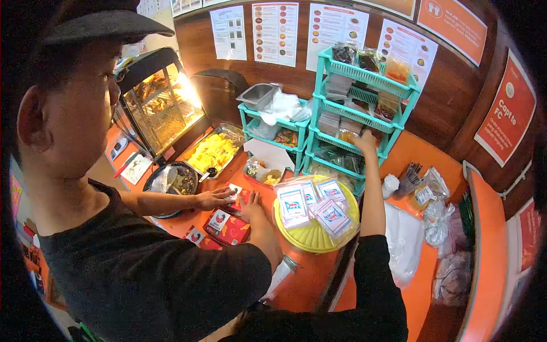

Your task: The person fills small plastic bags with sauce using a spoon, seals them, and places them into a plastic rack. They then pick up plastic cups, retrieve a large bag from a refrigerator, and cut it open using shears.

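My right hand [367, 141] reaches up to a middle tier of the turquoise rack [396, 86]. Its fingers are bent and closed among small clear packets there; what they hold is hidden. I do not see my left hand. Below the rack, several clear packets with blue and red print [332, 216] lie on a round yellow lid [302, 242]. Left of the lid, a co-worker's two hands rest on red printed boxes [228, 227].
The co-worker [154, 273], in a cap and black shirt, stands close on the left. Behind are a lit food warmer [162, 105], a tray of yellow food [212, 153], a black pan [185, 179] and a smaller turquoise rack [273, 118]. Plastic bags [403, 242] lie at right.
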### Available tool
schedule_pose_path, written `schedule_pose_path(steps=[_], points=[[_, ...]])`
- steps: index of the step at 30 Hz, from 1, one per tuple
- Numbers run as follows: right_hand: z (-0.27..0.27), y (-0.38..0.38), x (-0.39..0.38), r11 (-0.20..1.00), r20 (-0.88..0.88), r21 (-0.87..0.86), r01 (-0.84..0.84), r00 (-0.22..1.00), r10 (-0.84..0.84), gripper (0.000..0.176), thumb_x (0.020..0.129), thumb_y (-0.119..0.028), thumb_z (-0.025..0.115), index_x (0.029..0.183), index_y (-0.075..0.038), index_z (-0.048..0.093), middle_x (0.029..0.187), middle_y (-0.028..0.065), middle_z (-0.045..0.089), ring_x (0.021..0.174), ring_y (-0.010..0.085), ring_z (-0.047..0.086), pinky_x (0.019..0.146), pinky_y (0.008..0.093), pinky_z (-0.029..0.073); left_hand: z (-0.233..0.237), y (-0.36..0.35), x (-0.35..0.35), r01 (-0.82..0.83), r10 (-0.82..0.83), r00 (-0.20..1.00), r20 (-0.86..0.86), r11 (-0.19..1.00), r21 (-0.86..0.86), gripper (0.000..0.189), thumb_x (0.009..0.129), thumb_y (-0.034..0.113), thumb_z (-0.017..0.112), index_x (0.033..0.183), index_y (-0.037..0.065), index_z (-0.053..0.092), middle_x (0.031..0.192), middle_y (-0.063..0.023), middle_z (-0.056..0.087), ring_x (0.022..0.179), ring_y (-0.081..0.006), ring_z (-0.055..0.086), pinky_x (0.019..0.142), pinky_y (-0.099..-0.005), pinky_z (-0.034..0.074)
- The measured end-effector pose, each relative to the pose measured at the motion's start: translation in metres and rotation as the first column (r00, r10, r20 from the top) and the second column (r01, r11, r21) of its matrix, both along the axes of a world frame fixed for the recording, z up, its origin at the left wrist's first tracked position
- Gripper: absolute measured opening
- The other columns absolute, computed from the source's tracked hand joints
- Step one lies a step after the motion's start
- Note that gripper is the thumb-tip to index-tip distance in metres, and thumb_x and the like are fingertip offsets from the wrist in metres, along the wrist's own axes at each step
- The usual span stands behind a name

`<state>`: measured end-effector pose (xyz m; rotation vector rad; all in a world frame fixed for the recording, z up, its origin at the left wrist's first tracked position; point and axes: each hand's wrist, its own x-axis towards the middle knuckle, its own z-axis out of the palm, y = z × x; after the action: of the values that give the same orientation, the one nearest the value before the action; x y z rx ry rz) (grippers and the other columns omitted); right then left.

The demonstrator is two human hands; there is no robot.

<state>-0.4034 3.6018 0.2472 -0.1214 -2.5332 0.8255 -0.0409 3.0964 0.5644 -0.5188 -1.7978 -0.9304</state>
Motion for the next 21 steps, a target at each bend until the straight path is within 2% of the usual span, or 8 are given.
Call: schedule_pose_path(steps=[2, 6, 8, 10, 12, 14, 17, 21], points=[[0.01, 0.003, 0.001, 0.997, 0.055, 0.022, -0.068, 0.996, 0.067, 0.087, 0.066, -0.053, 0.074, 0.111, 0.019, 0.056, 0.106, 0.0384, 0.06, 0.103, 0.0488, 0.06, 0.092, 0.0471, 0.048, -0.016, 0.006, 0.007, 0.008, -0.009, 0.998, 0.068, 1.0, 0.008, 0.028, 0.085, 0.009, 0.07, 0.112, 0.003, 0.064, 0.102, -0.0088, 0.069, 0.086, -0.0184, 0.066, 0.076, -0.0312, 0.054], [0.006, 0.015, -0.02, 0.999, 0.163, -0.037, 0.028, 0.986, -0.021, 0.072, 0.082, -0.048, 0.053, 0.117, 0.015, 0.056, 0.121, 0.0389, 0.053, 0.116, 0.0484, 0.052, 0.102, 0.0468, 0.041, -0.046, 0.024, 0.023, 0.023, -0.039, 0.941, 0.337, 0.998, 0.05, 0.029, 0.086, 0.012, 0.068, 0.113, 0.004, 0.063, 0.101, -0.0084, 0.067, 0.087, -0.0189, 0.066, 0.076, -0.0319, 0.055], [-0.008, 0.024, -0.039, 0.965, -0.074, -0.251, 0.079, 0.992, -0.101, 0.064, 0.089, -0.045, 0.043, 0.126, 0.006, 0.054, 0.132, 0.0349, 0.047, 0.124, 0.0472, 0.045, 0.107, 0.0447, 0.035, -0.061, 0.035, 0.027, 0.028, -0.06, 0.887, 0.458, 0.997, 0.075, 0.029, 0.086, 0.014, 0.068, 0.113, 0.005, 0.063, 0.1, -0.0082, 0.065, 0.088, -0.0192, 0.065, 0.076, -0.0323, 0.055], [-0.042, 0.051, -0.1, 0.967, 0.083, -0.243, 0.077, 0.995, -0.058, 0.055, 0.09, -0.043, 0.045, 0.127, -0.004, 0.056, 0.134, 0.0281, 0.049, 0.124, 0.0462, 0.045, 0.106, 0.0463, 0.035, -0.078, 0.045, 0.029, 0.032, -0.081, 0.813, 0.576, 0.995, 0.095, 0.029, 0.086, 0.015, 0.067, 0.113, 0.006, 0.063, 0.1, -0.008, 0.064, 0.089, -0.0195, 0.065, 0.075, -0.0327, 0.055], [-0.047, 0.05, -0.115, 0.998, -0.37, 0.062, 0.024, 0.929, 0.0, 0.046, 0.089, -0.042, 0.051, 0.118, -0.007, 0.061, 0.125, 0.0244, 0.057, 0.116, 0.0442, 0.05, 0.103, 0.0487, 0.037, -0.094, 0.057, 0.03, 0.027, -0.099, 0.723, 0.684, 0.993, 0.115, 0.03, 0.086, 0.017, 0.066, 0.114, 0.007, 0.062, 0.099, -0.0078, 0.063, 0.089, -0.0198, 0.064, 0.075, -0.033, 0.055], [-0.064, 0.06, -0.147, 0.993, -0.52, 0.07, 0.093, 0.853, -0.043, 0.043, 0.088, -0.041, 0.056, 0.113, -0.007, 0.062, 0.115, 0.0208, 0.061, 0.113, 0.0399, 0.052, 0.1, 0.0494, 0.038, -0.107, 0.073, 0.034, 0.013, -0.112, 0.621, 0.776, 0.991, 0.133, 0.03, 0.086, 0.019, 0.066, 0.114, 0.008, 0.062, 0.099, -0.0076, 0.062, 0.09, -0.02, 0.064, 0.075, -0.0334, 0.055], [-0.076, 0.083, -0.201, 0.981, -0.011, 0.163, 0.107, 0.994, -0.107, 0.052, 0.091, -0.045, 0.054, 0.123, -0.005, 0.056, 0.129, 0.0176, 0.055, 0.123, 0.0338, 0.047, 0.105, 0.045, 0.034, -0.128, 0.093, 0.038, -0.021, -0.135, 0.446, 0.885, 0.987, 0.161, 0.031, 0.087, 0.022, 0.064, 0.114, 0.009, 0.061, 0.098, -0.0073, 0.061, 0.091, -0.0205, 0.063, 0.075, -0.0339, 0.055], [-0.07, 0.072, -0.194, 0.999, -0.008, 0.026, 0.04, 0.999, -0.04, 0.053, 0.091, -0.046, 0.054, 0.125, -0.005, 0.055, 0.131, 0.0178, 0.054, 0.124, 0.0339, 0.046, 0.107, 0.0447, 0.033, -0.166, 0.118, 0.044, -0.075, -0.191, 0.166, 0.967, 0.976, 0.206, 0.032, 0.087, 0.025, 0.063, 0.115, 0.011, 0.061, 0.097, -0.0069, 0.058, 0.092, -0.021, 0.062, 0.075, -0.0346, 0.055]])
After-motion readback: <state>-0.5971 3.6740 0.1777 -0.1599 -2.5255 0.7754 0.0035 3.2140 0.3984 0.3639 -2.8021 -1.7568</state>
